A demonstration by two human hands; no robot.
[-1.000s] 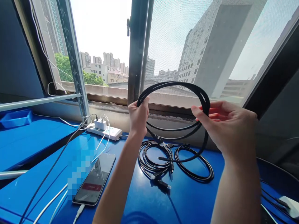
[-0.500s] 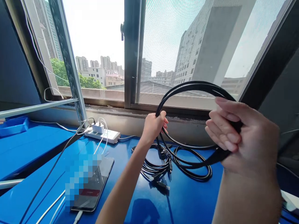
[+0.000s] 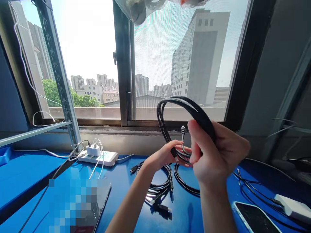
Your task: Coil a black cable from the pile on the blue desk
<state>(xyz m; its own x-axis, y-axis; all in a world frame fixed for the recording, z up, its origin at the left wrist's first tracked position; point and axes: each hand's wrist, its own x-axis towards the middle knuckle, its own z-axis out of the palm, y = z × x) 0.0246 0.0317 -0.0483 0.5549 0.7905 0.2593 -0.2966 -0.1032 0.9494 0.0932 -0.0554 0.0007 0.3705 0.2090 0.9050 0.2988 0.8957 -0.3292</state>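
A looped black cable (image 3: 178, 98) is held up above the blue table, in front of the window. My right hand (image 3: 216, 152) is closed around the right side of the loop. Lower on the loop, my left hand (image 3: 167, 154) grips the cable near a black connector (image 3: 174, 152); its fingers are partly hidden behind my right hand. A twist tie or small pale connector end (image 3: 183, 130) sticks up between the hands. Below, a coiled black cable (image 3: 157, 186) with HDMI-like plugs (image 3: 163, 208) lies on the table, and another black coil (image 3: 186, 186) lies beside it.
On the left stand a white power strip (image 3: 107, 159) with a charger (image 3: 93, 149) and a metal shelf post (image 3: 58, 71). A dark tablet or phone (image 3: 97, 207) lies at front left. At right are a phone (image 3: 255, 216), a white adapter (image 3: 293, 207) and loose cables (image 3: 250, 184).
My right hand has moved left, closer to my left hand, and has turned over with the looped cable. The view has shifted right and upward, showing the phone at right and hanging plastic bags.
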